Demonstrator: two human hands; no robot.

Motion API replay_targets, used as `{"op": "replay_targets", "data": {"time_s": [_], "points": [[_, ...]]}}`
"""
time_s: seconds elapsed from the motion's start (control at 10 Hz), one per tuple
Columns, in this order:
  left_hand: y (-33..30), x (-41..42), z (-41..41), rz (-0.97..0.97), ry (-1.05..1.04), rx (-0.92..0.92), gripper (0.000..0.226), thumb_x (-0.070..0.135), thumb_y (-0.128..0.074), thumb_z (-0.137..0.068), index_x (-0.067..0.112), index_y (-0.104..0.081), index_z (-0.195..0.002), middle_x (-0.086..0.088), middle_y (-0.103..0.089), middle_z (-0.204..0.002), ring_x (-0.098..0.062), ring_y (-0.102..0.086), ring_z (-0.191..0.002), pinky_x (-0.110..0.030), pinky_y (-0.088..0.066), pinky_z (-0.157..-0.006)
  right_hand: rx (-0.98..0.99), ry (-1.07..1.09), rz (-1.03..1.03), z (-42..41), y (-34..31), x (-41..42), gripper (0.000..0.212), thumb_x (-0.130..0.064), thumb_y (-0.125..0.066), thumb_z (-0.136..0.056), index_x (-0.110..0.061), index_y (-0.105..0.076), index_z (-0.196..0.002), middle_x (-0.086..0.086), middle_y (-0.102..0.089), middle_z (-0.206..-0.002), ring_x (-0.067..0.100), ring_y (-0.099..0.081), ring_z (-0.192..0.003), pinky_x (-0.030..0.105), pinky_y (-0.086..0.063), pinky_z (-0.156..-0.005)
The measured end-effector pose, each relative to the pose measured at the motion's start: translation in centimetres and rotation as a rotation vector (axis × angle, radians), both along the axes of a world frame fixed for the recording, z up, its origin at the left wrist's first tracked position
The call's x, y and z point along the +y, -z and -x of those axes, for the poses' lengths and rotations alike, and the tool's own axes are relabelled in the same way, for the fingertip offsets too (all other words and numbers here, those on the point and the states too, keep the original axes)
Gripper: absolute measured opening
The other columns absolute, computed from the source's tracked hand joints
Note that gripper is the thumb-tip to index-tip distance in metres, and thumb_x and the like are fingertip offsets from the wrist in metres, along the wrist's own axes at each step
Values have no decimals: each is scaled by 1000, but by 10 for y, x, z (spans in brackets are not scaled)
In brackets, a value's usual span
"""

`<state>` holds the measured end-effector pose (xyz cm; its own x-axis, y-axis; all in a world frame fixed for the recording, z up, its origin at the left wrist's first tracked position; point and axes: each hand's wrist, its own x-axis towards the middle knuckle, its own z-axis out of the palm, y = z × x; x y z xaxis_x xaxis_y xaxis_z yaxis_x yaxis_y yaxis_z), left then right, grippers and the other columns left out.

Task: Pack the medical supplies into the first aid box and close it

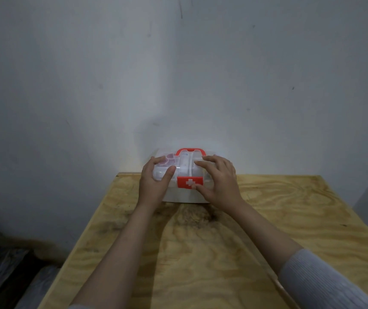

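A clear plastic first aid box (184, 169) with a red handle (191, 150) and a red latch (189, 182) bearing a white cross stands at the far edge of the wooden table, against the wall. Its lid is down. My left hand (155, 180) lies on the lid's left side, thumb on top. My right hand (217, 178) presses on the lid's right side, its thumb touching the red latch. Pale pink and white items show dimly through the lid; I cannot tell what they are.
The plywood table (201, 241) stretches from the box toward me. A white wall (178, 74) rises right behind the box. Dark objects lie on the floor (2, 270) left of the table.
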<state>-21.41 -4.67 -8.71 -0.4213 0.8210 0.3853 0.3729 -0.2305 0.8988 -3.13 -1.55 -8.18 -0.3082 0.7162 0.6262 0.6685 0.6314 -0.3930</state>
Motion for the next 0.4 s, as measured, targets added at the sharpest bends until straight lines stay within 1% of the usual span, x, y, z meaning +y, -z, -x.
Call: {"op": "replay_targets", "data": {"time_s": [0.1, 0.2, 0.3, 0.4], "points": [[3, 9, 0, -9, 3, 1, 36, 42, -66, -82, 35, -52, -115, 3, -50, -132, -19, -52, -117, -36, -57, -81, 13, -10, -22, -4, 3, 9, 57, -49, -70, -71, -25, -57, -121, 3, -57, -125, 25, -46, -120, 44, -39, -99], [4, 7, 1, 3, 22, 11, 38, 43, -65, -82, 32, -53, -117, 3, -50, -132, -19, -53, -116, -36, -58, -79, -24, -24, 5, -5, 0, 7, 58, -50, -69, -72, -25, -56, -122, 3, -56, -127, 26, -43, -122, 47, -40, -100], [-1, 7, 2, 12, 67, 40, 39, 39, -60, -86, 31, -51, -124, 0, -47, -138, -25, -49, -125, -31, -55, -84, -1, -67, 93, -7, -9, 0, 65, -46, -72, -74, -21, -52, -130, 3, -50, -138, 23, -37, -132, 53, -32, -107], [-2, -5, 10, 103, -26, 40, 68, 46, -53, -88, 37, -22, -148, -5, -15, -159, -19, -14, -145, -33, -30, -107, 414, -102, 76, -22, -34, -15, 63, -39, -71, -78, -22, -48, -133, -2, -49, -141, 12, -40, -134, 52, -32, -110]]}}
